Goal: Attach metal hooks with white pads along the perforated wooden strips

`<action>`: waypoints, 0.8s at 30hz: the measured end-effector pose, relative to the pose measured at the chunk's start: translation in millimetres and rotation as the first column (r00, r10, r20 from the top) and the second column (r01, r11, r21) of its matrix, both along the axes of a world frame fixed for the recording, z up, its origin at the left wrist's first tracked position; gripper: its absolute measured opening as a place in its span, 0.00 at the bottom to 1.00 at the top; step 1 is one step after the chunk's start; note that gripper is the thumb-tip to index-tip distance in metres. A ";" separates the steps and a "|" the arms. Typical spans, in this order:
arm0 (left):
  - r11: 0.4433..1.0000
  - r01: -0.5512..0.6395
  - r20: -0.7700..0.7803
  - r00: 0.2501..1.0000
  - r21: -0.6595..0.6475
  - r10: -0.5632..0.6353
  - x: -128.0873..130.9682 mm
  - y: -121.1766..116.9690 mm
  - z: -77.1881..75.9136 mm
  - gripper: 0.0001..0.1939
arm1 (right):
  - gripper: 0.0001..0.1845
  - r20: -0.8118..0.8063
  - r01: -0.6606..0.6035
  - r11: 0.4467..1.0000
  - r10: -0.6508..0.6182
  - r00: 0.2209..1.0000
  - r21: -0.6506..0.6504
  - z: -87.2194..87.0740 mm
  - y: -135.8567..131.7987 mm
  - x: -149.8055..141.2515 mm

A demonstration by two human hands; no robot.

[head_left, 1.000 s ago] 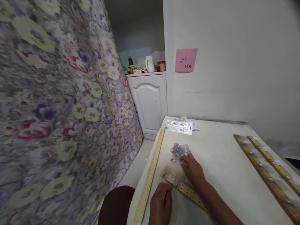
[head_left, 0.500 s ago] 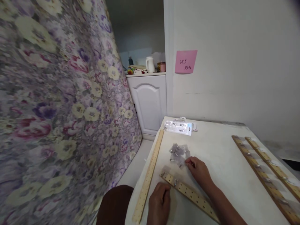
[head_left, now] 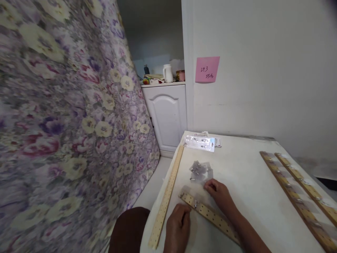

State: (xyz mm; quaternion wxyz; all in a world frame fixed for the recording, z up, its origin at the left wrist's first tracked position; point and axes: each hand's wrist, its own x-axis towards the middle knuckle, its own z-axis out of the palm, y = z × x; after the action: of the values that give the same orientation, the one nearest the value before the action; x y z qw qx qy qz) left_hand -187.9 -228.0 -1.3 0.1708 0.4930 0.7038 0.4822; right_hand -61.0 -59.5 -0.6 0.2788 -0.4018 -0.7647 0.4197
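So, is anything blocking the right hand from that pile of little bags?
Nothing visible is. The right hand is at the near edge of the pile of little bags; whether they touch, I can't tell.

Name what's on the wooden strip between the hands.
Two metal pieces sit near the far end of the wooden strip. The right forearm hides part of its near end; anything there can't be seen.

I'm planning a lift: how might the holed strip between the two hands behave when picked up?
The holed strip runs straight without sagging or bending, so it is probably stiff. Looking thin and narrow, it may be light. Lying flat, it seems unlikely to roll.
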 end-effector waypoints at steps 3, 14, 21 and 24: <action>1.000 -0.018 0.019 1.000 0.024 0.018 3.7 -3.5 4.3 0.09 | 0.11 -0.097 -0.041 0.990 0.028 0.995 -0.136 5.8 -10.9 20.8; 0.996 0.044 0.054 0.997 0.080 -0.048 60.2 -0.3 11.3 0.16 | 0.08 -0.150 -0.184 0.955 0.152 0.977 -0.232 22.8 -69.5 56.3; 0.997 0.068 0.272 0.960 0.023 -0.072 69.5 3.1 1.7 0.05 | 0.06 -0.165 -0.204 0.952 0.168 0.972 -0.229 14.5 -78.7 60.9; 0.999 0.031 0.378 0.925 0.013 -0.034 74.2 3.7 -2.3 0.06 | 0.07 -0.148 -0.156 0.965 0.126 0.981 -0.209 13.7 -74.4 68.1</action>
State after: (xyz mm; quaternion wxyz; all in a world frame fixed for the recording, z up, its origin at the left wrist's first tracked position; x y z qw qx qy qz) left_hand -113.7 -224.2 -3.6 0.3094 0.4032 0.6478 0.5675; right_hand 7.1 -133.9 13.1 0.2527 -0.3457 -0.7197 0.5464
